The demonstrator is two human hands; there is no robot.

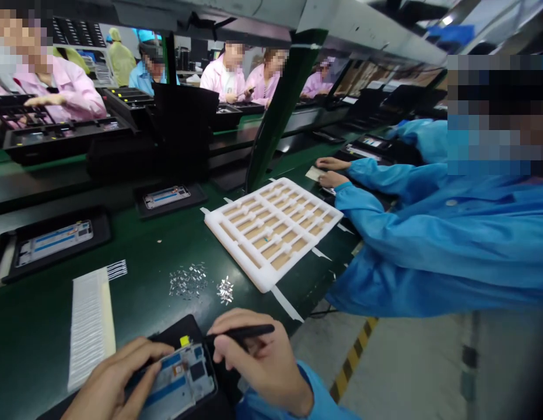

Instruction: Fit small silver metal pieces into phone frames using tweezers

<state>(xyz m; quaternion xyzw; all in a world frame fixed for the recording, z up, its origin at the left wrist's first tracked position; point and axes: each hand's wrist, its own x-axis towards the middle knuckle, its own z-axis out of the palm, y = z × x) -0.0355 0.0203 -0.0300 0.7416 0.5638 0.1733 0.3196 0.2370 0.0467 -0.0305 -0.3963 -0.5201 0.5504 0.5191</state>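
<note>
1. Head view, lower middle of the frame: the person's left hand [116, 379] sits at the bottom left, partly closed, with its fingers curled over the left edge of a phone frame [179, 379] and its thumb lying across the frame's face. The phone frame has blue strips and lies in a black fixture [175, 329], with a small yellow tag [185, 340] at the fixture's top edge.

2. Lower middle, to the right: the right hand [258, 361] is nearly closed around a black pen-shaped tool [242, 331], pinching it between thumb and fingers. The tool lies level, and its near end reaches the upper right edge of the phone frame. A light blue sleeve [293, 399] covers the wrist.

3. Middle of the frame: a dark green workbench [135, 280] carries two heaps of tiny silver metal parts [188, 280] just above the hands, and a white foam tray [271, 230] with rows of tan compartments. A white paper strip [90, 326] lies at the lower left, beside the left hand.

4. Left and upper middle: two more black fixtures holding phone frames [55, 242] stand along the bench.

5. Right side: a co-worker in a blue smock [428, 233] reaches across the far end of the bench, both hands [332, 172] near a small pale card. Beyond the bench, at the top, other workers in pink smocks [227, 73] sit at their stations.
</note>
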